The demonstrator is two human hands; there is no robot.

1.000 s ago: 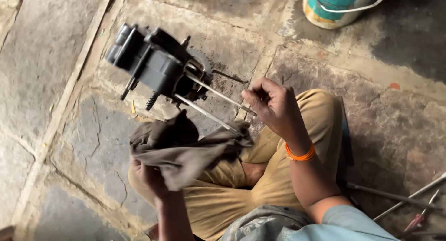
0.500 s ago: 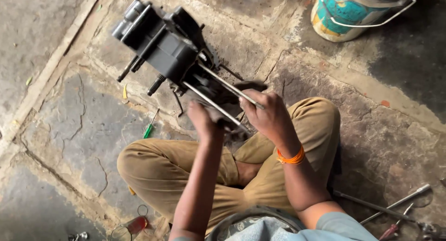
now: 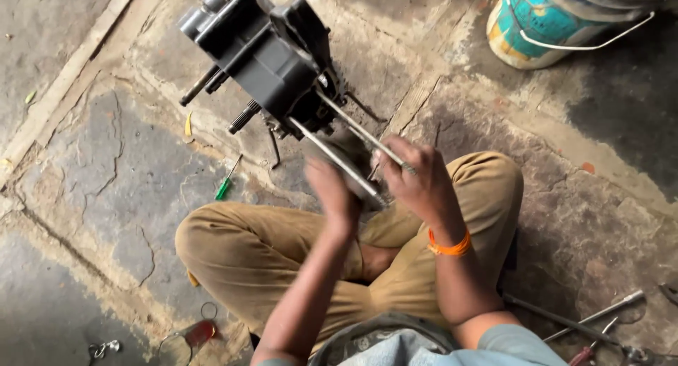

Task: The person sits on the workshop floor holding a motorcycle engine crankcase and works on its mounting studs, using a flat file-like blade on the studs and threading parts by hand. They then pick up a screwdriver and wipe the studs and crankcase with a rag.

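A person sits cross-legged on a cracked stone floor (image 3: 106,189), working on a black engine block (image 3: 261,55) that stands tilted on the ground just ahead of the knees. Two long metal rods (image 3: 339,151) run from the block back toward the person. The right hand (image 3: 420,182) is closed around the end of the upper rod, fingers (image 3: 402,158) clenched on it, with an orange band (image 3: 448,246) at the wrist. The left hand (image 3: 332,193) is raised beside the lower rod, palm turned toward it and fingers stretched out (the hand is blurred, and whether it touches the rod cannot be told). A dark rag (image 3: 353,151) shows between the two hands, behind the rods.

On the floor to the left of the block lies a green-handled screwdriver (image 3: 227,180). A blue and cream bucket (image 3: 544,24) with a wire handle stands at the upper right, well apart from the hands. Long metal tools (image 3: 593,316) lie at the lower right near the person's elbow, and a small red thing (image 3: 200,332) with a ring lies at the lower left, beside the knee.
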